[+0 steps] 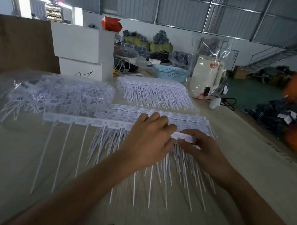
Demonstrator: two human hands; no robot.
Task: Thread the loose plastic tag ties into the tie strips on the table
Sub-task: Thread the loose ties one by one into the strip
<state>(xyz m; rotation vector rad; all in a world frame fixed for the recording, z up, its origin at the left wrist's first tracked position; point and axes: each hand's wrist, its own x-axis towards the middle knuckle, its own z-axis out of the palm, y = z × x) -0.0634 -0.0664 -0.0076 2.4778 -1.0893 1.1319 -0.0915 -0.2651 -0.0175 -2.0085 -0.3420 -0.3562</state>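
Both hands, the left hand [146, 140] and right hand [198, 150], pinch the long white plastic tie strip [85, 121] on the pale wooden tabletop [244, 145] (stacked strips lie beneath), where a slipping grip could likely misalign the thin tie.

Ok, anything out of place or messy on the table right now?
Mostly tidy. The loose ties spill in a tangle from their clear bag at the left, unlike the neat far stack. Both hands work the tie strip.
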